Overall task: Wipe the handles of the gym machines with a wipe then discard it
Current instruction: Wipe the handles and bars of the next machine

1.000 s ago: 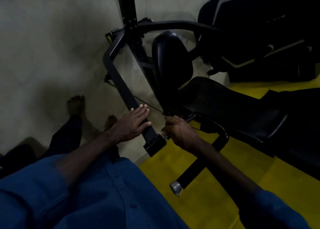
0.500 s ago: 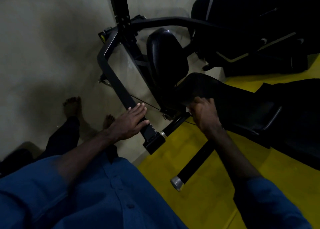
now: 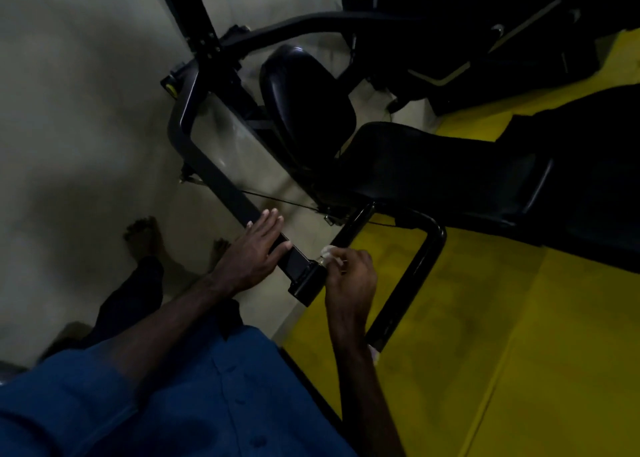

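Observation:
A black bent handle (image 3: 420, 259) of the gym machine juts out over the yellow mat below the seat. My right hand (image 3: 349, 276) is closed on a small white wipe (image 3: 329, 251), pressed where the handle's near end meets the arm's end cap. My left hand (image 3: 254, 254) lies flat, fingers spread, on the grey square machine arm (image 3: 204, 165) just above that cap. The handle's lower end is partly hidden behind my right forearm.
The black seat (image 3: 450, 176) and back pad (image 3: 304, 100) stand just beyond the handle. A thin cable (image 3: 277, 200) runs from the arm to the seat base. Yellow mat (image 3: 519, 335) covers the right floor, grey floor (image 3: 69, 110) the left, with my bare feet (image 3: 145, 235).
My right hand has come back from the handle's upper bend by the seat to its near end beside the arm's cap. My left hand stays on the arm.

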Available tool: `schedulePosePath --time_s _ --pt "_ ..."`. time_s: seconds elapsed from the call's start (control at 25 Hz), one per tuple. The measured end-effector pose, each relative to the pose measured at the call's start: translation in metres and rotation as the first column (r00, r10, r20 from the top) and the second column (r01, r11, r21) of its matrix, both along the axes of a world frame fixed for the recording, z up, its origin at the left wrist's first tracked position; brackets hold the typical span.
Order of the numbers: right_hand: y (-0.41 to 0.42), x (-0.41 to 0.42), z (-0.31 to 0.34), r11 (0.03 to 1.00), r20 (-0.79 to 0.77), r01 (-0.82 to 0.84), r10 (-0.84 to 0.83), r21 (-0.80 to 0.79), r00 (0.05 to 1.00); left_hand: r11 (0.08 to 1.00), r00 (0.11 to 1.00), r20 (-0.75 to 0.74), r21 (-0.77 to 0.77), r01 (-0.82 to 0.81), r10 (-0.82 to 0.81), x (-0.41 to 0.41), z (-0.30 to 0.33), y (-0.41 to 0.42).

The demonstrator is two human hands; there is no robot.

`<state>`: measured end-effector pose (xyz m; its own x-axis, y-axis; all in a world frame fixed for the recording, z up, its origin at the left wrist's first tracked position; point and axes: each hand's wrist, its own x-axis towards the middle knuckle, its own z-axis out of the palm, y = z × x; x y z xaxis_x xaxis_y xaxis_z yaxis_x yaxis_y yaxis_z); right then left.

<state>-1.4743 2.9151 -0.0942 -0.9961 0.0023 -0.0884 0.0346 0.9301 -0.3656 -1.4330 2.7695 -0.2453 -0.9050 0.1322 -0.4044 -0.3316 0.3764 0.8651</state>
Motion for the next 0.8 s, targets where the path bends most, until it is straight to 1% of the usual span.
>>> schedulePosePath --time_s 0.08,0.12,0.24,0.32,0.44,0.52,0.56,0.68,0.8 --pt "-0.006 -0.005 -0.010 0.975 -0.097 0.174 -0.188 -0.138 0.977 1.000 1.000 0.000 0.009 0.008 -0.008 0.001 -0.004 -0.001" --pt "-0.009 -0.009 -0.014 0.954 -0.133 0.243 -0.268 -0.179 0.954 1.000 1.000 0.000 0.013 0.014 -0.014 0.001 -0.005 -0.002" --pt "-0.011 -0.036 -0.024 0.894 -0.223 0.345 -0.412 -0.285 0.883 0.999 0.999 0.001 0.011 0.052 -0.052 -0.001 -0.007 -0.007" --pt "-0.007 -0.061 -0.031 0.825 -0.241 0.415 -0.523 -0.385 0.818 0.996 0.997 0.012 0.019 0.082 -0.082 -0.003 -0.005 -0.010" --pt "-0.002 -0.090 -0.047 0.683 -0.221 0.500 -0.682 -0.532 0.697 0.994 0.993 0.030 0.027 0.109 -0.110 -0.006 0.000 -0.012" --pt "-0.004 -0.091 -0.051 0.626 -0.210 0.527 -0.736 -0.575 0.644 0.993 0.992 0.033 0.014 0.118 -0.119 -0.006 0.003 -0.013" --pt "-0.004 -0.089 -0.052 0.615 -0.208 0.532 -0.745 -0.582 0.634 0.993 0.992 0.032 0.007 0.118 -0.119 -0.006 0.004 -0.013" --pt "0.003 -0.074 -0.053 0.604 -0.145 0.547 -0.737 -0.580 0.660 0.992 0.992 0.027 0.003 0.126 -0.126 -0.006 0.003 -0.015" --pt "0.007 -0.039 -0.055 0.543 0.005 0.617 -0.749 -0.570 0.663 0.991 0.991 0.018 0.014 0.134 -0.134 -0.005 0.000 -0.016"
